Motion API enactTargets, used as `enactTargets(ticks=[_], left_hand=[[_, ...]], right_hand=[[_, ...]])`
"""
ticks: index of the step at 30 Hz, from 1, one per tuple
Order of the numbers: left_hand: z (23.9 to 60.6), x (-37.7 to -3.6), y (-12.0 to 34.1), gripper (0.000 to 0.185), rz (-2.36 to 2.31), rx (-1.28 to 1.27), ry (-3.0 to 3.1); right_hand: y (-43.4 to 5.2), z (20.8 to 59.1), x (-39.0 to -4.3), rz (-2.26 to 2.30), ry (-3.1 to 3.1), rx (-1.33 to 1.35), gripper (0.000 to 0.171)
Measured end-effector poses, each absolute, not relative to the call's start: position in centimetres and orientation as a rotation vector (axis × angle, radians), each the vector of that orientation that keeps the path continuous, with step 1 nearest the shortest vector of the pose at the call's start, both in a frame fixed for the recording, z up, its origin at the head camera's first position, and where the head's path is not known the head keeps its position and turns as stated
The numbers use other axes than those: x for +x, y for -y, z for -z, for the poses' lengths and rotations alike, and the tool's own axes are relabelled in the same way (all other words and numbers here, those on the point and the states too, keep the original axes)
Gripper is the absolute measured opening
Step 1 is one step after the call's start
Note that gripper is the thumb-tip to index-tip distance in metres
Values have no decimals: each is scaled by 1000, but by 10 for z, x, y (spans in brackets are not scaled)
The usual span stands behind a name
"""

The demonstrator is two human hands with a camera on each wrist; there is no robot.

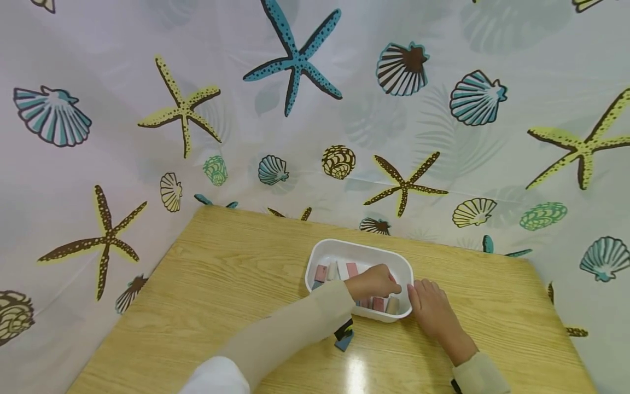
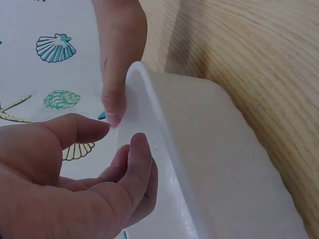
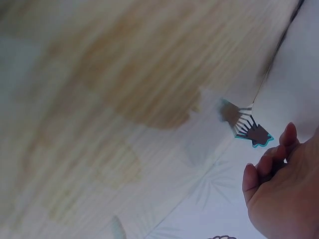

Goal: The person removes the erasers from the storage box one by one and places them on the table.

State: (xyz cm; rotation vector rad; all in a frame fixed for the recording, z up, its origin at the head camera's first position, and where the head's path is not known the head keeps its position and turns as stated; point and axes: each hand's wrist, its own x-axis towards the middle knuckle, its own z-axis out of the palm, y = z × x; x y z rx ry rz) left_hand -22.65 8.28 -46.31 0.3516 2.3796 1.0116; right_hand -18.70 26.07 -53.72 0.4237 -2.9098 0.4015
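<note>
Nearest the tabletop's [image 1: 221, 284] front edge, a small blue block [image 1: 344, 341] lies outside the white plastic tray [image 1: 361, 249], so not everything's in. Right hand [image 1: 430, 309] rests relaxed against the tray's side. Left hand [image 1: 376, 280] reaches inside over pink and cream blocks [image 1: 379, 303]; can't tell if its fingers hold one.

Several of the small pastel blocks [image 1: 336, 270] in the white plastic tub [image 1: 357, 249] are covered by the left hand [image 1: 375, 282], and what its grip closes on cannot be told. The small blue piece [image 1: 344, 342] on the wooden worktop [image 1: 236, 284] is half hidden under the sleeve. The right wrist view is blurred, with the right hand [image 3: 284, 194] cut off at the edge.
</note>
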Motion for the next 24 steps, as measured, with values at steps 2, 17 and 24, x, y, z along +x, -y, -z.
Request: enactTargets(ticks=[2,17,24], left_hand=[[468,-228,-88,23,-983,328,-2383],[484,-229,-104,23,-894,287,-2387],[489,-228,-108,25,-841,278,-2427]], right_hand=[[-261,538,-187,-407,2913,424,30],[-262,536,-187,-403,2908,435,29],[-263,537,-188,-408,2913,432,29]])
